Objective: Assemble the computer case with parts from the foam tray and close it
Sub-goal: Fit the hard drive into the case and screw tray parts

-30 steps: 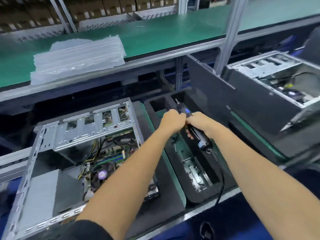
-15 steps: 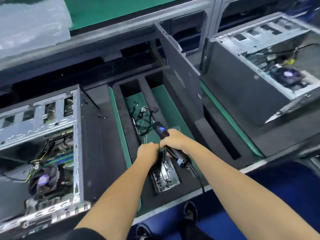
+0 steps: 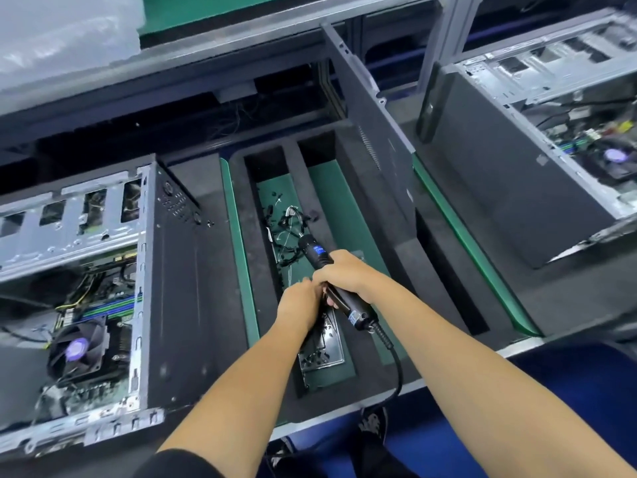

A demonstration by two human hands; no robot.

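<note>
The foam tray [image 3: 389,257] is black over a green base. The driver [image 3: 320,258] is black with a blue label, its cord [image 3: 396,370] black. The open case [image 3: 172,288] is black outside, bare silver steel inside, with a black fan [image 3: 77,350] bearing a purple hub. The floor [image 3: 568,391] is blue.

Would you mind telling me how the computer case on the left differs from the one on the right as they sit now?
The left case sits beside the foam tray; the right case lies beyond the upright side panel. The left case shows its dark perforated end wall toward the tray, while the right case shows a plain dark wall. The right case lies turned at an angle, the left squarer to the bench edge. Both are open on top, with a purple-hubbed fan showing.
</note>
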